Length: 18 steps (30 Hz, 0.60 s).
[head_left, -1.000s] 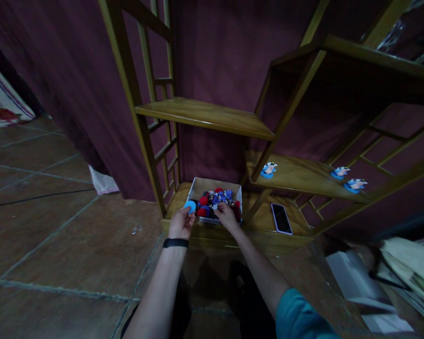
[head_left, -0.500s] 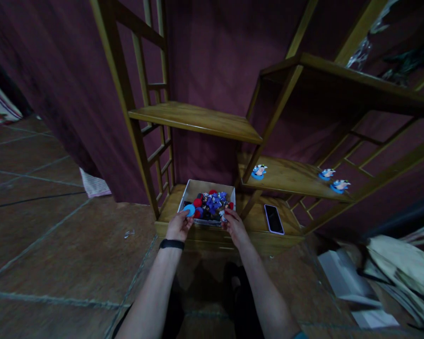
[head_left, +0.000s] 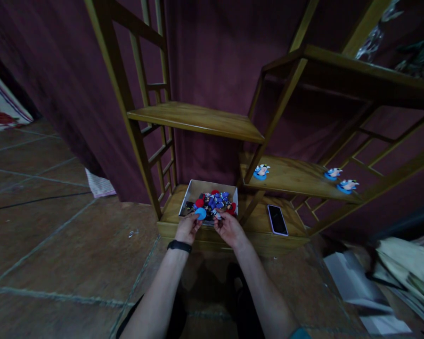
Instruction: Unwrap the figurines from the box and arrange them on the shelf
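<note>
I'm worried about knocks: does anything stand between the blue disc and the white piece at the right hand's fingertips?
Nothing visible: a gap separates the blue disc in the left hand from the white piece at the right hand. Jumbled pieces show behind.

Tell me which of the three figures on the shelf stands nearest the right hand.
The leftmost figure, by the wooden post; the other two figures stand close together, farther right.
</note>
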Motion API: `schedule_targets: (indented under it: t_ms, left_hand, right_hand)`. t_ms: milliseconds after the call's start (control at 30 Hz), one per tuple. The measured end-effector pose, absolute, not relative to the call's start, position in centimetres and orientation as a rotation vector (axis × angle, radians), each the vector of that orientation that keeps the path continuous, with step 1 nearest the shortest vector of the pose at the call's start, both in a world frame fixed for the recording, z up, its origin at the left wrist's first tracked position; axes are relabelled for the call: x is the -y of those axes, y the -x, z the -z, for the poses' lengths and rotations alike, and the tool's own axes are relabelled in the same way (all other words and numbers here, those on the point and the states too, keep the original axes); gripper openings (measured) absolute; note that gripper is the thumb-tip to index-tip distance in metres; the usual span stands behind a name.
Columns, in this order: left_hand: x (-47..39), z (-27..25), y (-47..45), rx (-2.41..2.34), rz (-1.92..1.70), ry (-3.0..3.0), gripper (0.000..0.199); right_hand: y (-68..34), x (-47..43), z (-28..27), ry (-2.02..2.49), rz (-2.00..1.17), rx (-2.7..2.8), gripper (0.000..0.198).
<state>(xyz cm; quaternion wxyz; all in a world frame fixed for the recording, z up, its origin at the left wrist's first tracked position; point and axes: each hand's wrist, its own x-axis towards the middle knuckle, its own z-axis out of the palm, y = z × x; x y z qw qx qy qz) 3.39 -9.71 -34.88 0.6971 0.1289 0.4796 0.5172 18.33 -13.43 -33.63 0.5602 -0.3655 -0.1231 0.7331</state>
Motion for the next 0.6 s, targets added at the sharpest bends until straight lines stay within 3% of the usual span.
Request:
schedule_targets:
  t_ms: [267,600]
  left_hand:
    - [10.5,34.8,-4.8,-1.032,-1.189,-0.422,0.014]
    - [10.6,34.9,-5.0,-1.0,-1.203,-0.509,0.014]
  right_hand:
    - [-17.2,13.3,34.5,1.044,-1.596,0.438,0.017]
    - [-17.0,12.6,35.4,1.185,-1.379,0.583,0.03]
